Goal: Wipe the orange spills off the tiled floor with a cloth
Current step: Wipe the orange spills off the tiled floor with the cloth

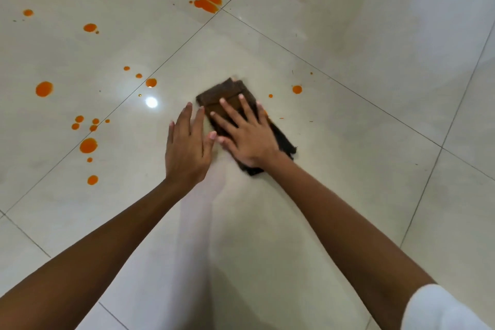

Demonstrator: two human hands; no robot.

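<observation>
**STATUS: CLOTH UNDER RIGHT HAND, SPILLS ON FLOOR**

**1. Cloth (reference item).** The dark brown cloth [229,95] lies folded flat on the tiled floor [348,147]. All positions below are given relative to this cloth.

**2. Right hand.** Your right hand [246,136] lies palm-down on top of the cloth. The fingers are straight and spread wide, and the thumb points toward the cloth's left edge. Cloth shows beyond the fingertips and also trails out to the right of the wrist.

**3. Left hand.** Your left hand [187,150] is just left of the cloth, fingers straight and held close together. Its thumb tip is just beside the right thumb. Whether it touches the cloth cannot be told.

**4. Orange spills.**
- The largest splash [209,1] lies well beyond the cloth, across a grout line.
- A round drop [297,89] sits near the cloth's right side, with a smaller dot between the two.
- A scatter of drops [88,145] lies well to the left of the cloth.
- A trace of orange shows at the cloth's right edge, beside your little finger.

**5. Other items.** A bright light reflection [151,102] shows on the tile left of the cloth. A white sleeve [439,308] covers your right upper arm, well nearer to you than the cloth.
</observation>
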